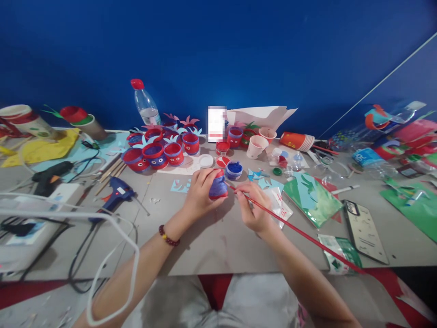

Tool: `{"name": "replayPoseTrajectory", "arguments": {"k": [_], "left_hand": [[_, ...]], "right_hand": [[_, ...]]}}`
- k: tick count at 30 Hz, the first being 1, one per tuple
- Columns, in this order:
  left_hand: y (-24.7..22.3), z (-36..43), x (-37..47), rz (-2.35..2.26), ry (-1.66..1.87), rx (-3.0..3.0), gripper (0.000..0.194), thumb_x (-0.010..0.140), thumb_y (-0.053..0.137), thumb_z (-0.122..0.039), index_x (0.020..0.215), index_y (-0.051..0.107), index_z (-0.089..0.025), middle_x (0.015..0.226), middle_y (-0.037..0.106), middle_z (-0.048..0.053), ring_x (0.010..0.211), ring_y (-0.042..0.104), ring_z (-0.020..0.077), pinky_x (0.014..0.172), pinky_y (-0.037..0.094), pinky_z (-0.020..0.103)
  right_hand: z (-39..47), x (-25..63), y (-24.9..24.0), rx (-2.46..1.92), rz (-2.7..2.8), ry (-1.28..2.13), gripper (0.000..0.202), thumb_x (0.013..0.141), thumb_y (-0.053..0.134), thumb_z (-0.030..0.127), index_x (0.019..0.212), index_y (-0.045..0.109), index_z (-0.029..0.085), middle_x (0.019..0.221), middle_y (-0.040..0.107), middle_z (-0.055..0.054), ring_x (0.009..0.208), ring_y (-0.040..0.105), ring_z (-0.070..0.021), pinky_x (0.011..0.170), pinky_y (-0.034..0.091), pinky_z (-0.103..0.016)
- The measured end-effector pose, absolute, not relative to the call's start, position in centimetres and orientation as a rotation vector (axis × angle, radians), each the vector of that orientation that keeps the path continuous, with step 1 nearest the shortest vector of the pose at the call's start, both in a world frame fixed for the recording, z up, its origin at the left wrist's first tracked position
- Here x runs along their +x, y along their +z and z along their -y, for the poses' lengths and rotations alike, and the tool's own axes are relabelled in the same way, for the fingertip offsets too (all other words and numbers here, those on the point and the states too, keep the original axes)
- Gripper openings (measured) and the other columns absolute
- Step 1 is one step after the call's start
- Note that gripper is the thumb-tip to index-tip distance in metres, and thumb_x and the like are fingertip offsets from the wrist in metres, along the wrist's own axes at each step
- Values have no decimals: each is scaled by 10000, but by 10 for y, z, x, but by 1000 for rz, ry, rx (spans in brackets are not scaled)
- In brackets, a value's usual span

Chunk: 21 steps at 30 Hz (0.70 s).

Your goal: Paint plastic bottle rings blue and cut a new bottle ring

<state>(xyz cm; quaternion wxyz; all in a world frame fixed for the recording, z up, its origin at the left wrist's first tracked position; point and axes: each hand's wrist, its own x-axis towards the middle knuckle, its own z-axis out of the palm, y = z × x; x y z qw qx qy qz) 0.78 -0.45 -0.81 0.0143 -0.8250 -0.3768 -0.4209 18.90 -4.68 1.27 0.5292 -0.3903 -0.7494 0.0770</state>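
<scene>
My left hand [200,190] is wrapped round a small cup [217,187] painted red and blue, held above the grey table near the middle. My right hand [254,205] pinches a long red paintbrush [290,226] close to its bristle end. The brush tip is at the right side of the cup; whether it touches is too small to tell. Just behind the cup stands an open jar of blue paint [234,169]. A jar of red paint [222,147] is farther back, with a white lid [206,161] to its left.
Several painted cups with eyes [154,156] stand back left beside a plastic bottle [146,107]. A blue glue gun [118,193], cables and a white power strip [44,228] lie left. On the right are a green pack [312,200], a phone [365,232] and a white paper cup [256,147].
</scene>
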Motion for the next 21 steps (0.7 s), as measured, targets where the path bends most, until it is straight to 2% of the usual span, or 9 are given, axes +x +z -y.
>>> {"name": "replayPoseTrajectory", "arguments": {"k": [5,9,14,21], "left_hand": [[-11,2,6,1203,-1311,-2563,721,730,745,-328,1360,417,-203,1235,547,137,1141,507,300,992,432,480],[-11,1,2,1215,-1311,-2592,721,754,737,-427,1359,411,-208,1253,522,142,1164,492,301,1002,426,480],[-10,1,1,1281,-1333,-2593,735,762,701,-533,1355,406,-216,1256,504,146,1162,491,314,1002,416,510],[-11,0,1,1271,-1435,-2539,767,743,719,-518,1363,385,-212,1253,493,142,1155,485,308,1005,411,503]], "right_hand": [[49,191,17,-953,1753,390,113,923,474,190,922,579,230,825,666,-39,778,647,-185,708,523,-333],[47,193,17,-1005,1725,445,108,922,491,217,905,596,230,820,685,-34,778,661,-183,712,524,-323],[42,195,18,-1062,1675,348,132,926,475,242,871,595,231,789,691,-28,733,658,-182,680,525,-317],[37,201,14,-1202,1678,151,140,933,464,238,853,578,226,795,673,-46,779,646,-201,718,511,-336]]}}
